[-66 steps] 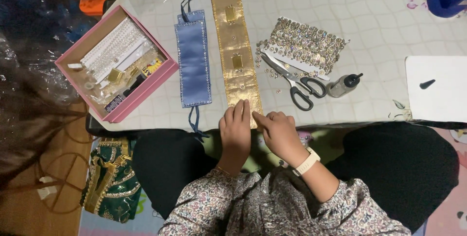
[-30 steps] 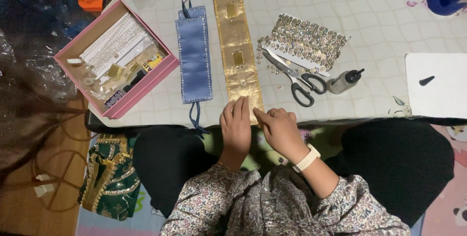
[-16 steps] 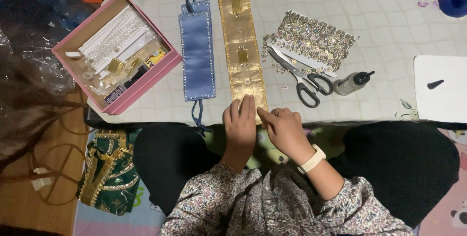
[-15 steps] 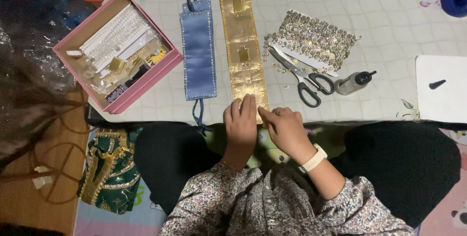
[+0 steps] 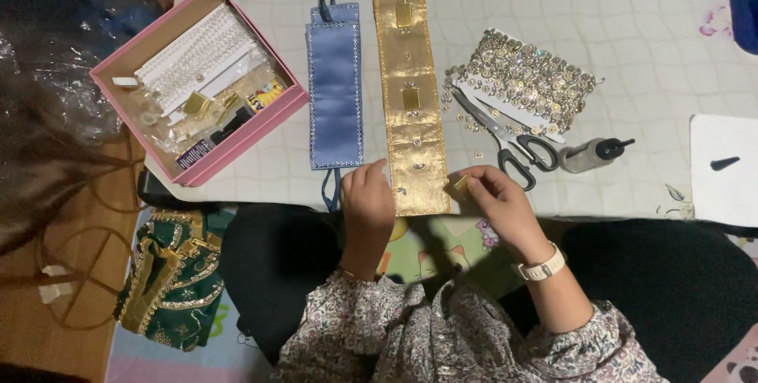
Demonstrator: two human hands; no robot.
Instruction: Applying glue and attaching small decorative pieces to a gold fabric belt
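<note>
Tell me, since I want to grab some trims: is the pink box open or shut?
Open. The pink box has no lid on it, and its white bead strips and small gold pieces show from above.

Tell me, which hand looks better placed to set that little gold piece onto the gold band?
Probably the right hand: its fingertips already pinch the gold piece beside the gold band. The left hand lies flat on the band's near end, apparently steadying it.

One head-worn camera looks steeply down from above the person's lap, close over the table's (image 5: 632, 28) near edge, taking in tabletop ahead and floor at left.
</note>
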